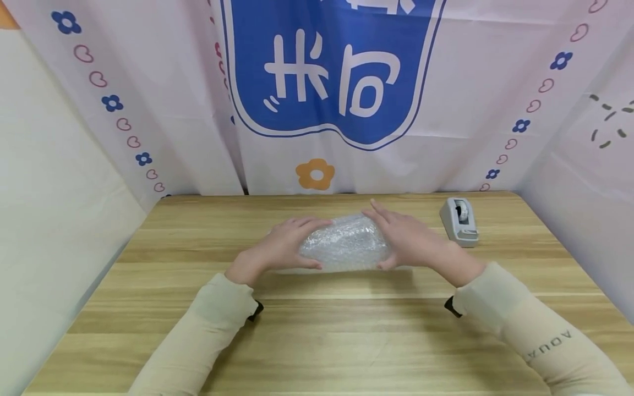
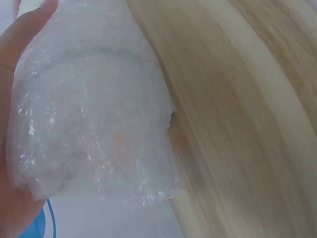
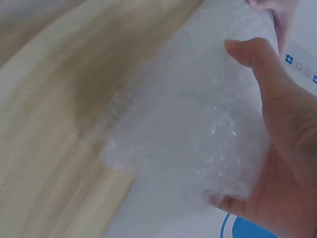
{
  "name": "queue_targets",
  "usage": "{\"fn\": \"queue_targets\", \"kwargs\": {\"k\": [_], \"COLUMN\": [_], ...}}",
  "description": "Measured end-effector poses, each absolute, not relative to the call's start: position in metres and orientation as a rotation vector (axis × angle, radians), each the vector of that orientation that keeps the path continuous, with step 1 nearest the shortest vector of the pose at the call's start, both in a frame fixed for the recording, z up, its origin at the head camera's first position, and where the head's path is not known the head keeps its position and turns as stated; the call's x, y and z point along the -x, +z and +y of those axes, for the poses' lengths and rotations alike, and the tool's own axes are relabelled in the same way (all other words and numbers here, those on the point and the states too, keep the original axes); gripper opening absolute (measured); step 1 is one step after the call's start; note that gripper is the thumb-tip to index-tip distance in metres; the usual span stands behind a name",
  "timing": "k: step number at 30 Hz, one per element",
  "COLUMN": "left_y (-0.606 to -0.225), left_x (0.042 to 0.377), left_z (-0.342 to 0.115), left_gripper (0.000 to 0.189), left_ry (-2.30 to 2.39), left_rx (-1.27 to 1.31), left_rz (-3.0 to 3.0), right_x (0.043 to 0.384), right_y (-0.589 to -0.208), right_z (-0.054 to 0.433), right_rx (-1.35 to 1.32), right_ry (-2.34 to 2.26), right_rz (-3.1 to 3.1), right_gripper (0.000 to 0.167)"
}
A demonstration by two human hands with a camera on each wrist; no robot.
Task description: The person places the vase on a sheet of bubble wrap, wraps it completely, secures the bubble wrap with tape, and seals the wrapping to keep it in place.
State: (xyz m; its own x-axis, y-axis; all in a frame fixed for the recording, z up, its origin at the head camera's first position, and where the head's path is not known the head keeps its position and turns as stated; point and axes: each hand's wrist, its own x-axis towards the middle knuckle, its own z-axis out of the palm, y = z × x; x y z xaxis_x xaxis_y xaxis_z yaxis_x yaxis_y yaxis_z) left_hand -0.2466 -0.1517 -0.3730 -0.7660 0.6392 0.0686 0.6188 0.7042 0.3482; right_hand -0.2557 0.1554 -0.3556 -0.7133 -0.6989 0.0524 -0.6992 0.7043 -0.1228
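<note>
A bundle of clear bubble wrap [image 1: 346, 245] lies between the two hands over the middle of the table. My left hand [image 1: 287, 242] grips its left end, thumb on the near side and fingers over the far side. At the opposite end, my right hand [image 1: 410, 237] holds it the same way, index finger raised a little. The left wrist view shows the layered wrap [image 2: 94, 114] with a faint grey curved line through it; what is inside is hidden. Loose, uneven wrap edges [image 3: 116, 153] stick out in the right wrist view.
A grey tape dispenser [image 1: 460, 234] with a roll of clear tape stands at the back right of the wooden table [image 1: 342, 341]. Behind the table's far edge hangs a white printed cloth [image 1: 416, 165] with a blue emblem. Pale walls flank both sides.
</note>
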Motion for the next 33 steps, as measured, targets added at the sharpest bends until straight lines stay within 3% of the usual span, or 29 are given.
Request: {"fn": "queue_targets", "kwargs": {"k": [17,33], "left_y": [-0.373,-0.37], "left_x": [0.252,0.265], "left_z": [-0.153,-0.157], "left_gripper": [0.09,0.087], "left_ry": [0.633,0.768], "left_rx": [-1.049,-1.066], "left_rz": [2.815,2.717], "right_x": [0.234,0.247], "right_y": [-0.387,-0.374], "right_z": [0.139,0.137], "right_rx": [-1.099,-1.151], "right_ry": [-0.125,0.128], "right_rz": [-2.443,-2.614], "right_gripper": [0.13,0.115]}}
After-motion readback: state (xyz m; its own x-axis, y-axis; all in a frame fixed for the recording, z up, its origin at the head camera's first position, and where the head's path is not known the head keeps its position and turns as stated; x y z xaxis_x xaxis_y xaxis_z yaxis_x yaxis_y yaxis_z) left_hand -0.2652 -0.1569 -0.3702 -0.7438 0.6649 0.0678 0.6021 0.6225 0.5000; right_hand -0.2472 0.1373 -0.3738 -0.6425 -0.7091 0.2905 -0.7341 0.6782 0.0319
